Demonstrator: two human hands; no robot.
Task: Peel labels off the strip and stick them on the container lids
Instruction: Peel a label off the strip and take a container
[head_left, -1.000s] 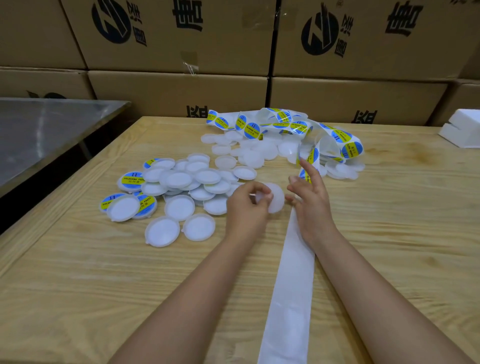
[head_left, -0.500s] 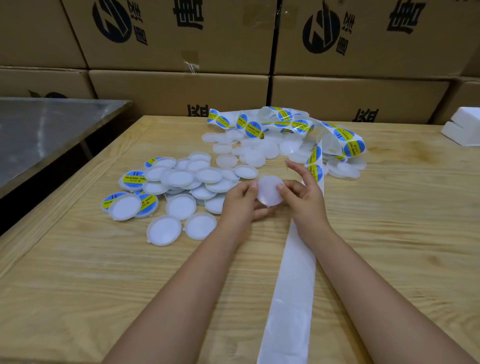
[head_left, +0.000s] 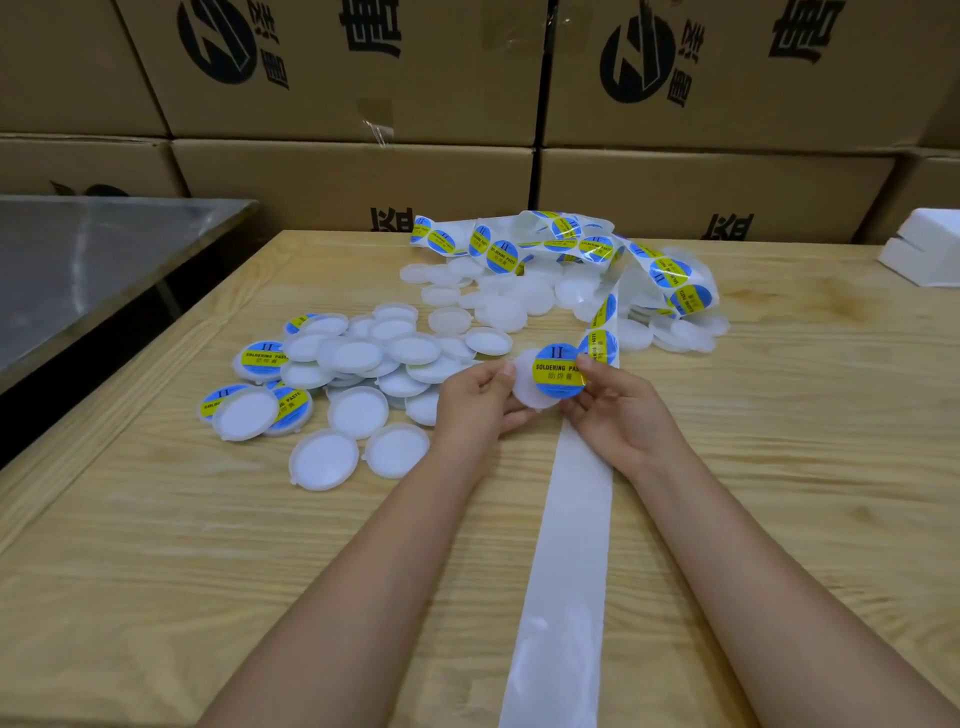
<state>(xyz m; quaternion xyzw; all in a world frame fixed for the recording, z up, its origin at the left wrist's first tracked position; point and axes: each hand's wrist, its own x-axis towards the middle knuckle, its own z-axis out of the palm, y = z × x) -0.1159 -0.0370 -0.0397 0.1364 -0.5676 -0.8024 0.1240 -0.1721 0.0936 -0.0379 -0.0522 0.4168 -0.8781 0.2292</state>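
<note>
My left hand (head_left: 478, 397) pinches the lid (head_left: 522, 389) by its rim, face tilted toward me, so my right hand (head_left: 623, 415), pinching the label (head_left: 557, 370), can centre it, above the strip (head_left: 571, 545) mid-table (head_left: 156, 571), beside the lid pile (head_left: 363, 358).

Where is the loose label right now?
Head view, centre: the label is against the white lid, the left hand gripping the lid and the right hand pinching the label's right edge, just over the bare backing strip.

stacked cardboard boxes (head_left: 363, 171), steel table (head_left: 93, 260), white block (head_left: 924, 249).
</note>
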